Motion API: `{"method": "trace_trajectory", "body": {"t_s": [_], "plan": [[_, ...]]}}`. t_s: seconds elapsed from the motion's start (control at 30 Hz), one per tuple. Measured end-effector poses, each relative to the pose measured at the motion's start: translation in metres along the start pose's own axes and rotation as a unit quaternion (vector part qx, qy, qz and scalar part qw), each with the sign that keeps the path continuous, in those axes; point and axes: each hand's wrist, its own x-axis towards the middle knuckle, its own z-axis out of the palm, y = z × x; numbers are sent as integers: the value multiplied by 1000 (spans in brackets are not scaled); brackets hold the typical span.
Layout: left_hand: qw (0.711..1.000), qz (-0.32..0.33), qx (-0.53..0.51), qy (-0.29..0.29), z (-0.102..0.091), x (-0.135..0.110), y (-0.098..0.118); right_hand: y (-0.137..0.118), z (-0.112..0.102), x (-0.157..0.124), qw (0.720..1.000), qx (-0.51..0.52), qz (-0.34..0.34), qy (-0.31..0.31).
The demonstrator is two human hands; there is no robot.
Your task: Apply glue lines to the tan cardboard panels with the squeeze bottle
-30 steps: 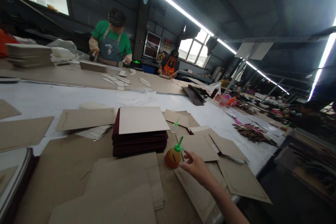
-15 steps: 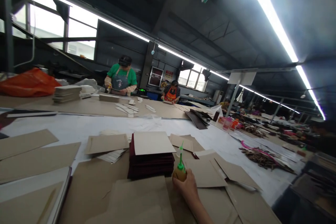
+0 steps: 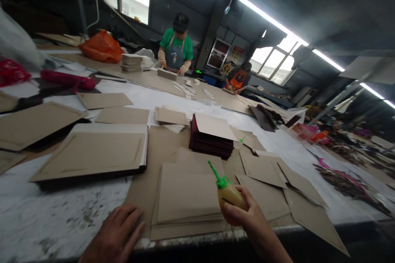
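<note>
My right hand [image 3: 247, 218] is closed around an orange squeeze bottle [image 3: 230, 195] with a green nozzle, tilted so the tip points up and left over a stack of brown cardboard sheets [image 3: 188, 193]. My left hand [image 3: 115, 234] lies flat, fingers stretched out, on the table's near edge just left of that stack. Behind the stack stands a pile of dark maroon covers [image 3: 210, 141] with a pale board on top.
A large framed board [image 3: 92, 152] lies at left, with loose cardboard panels [image 3: 268, 170] at right. Two people work at the far side of the long table [image 3: 55, 209]. An orange bag [image 3: 101, 47] and pink items sit far left.
My right hand has lifted the bottle off the table and brought it toward me over the cardboard stack. My left hand has come into view on the table edge. The view swung left.
</note>
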Motion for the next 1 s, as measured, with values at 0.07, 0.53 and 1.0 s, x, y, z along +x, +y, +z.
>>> {"method": "trace_trajectory", "body": {"t_s": [0.07, 0.53, 1.0], "plan": [[999, -29, -1, 13, -1, 4, 4, 3, 12, -2, 999, -41, 12, -5], [995, -47, -72, -39, 3, 13, 24, -21, 52, 30, 977, -209, -51, 15], [997, 4, -51, -51, 4, 12, 24, -12, 91, 62, 932, -231, -279, -18]]}}
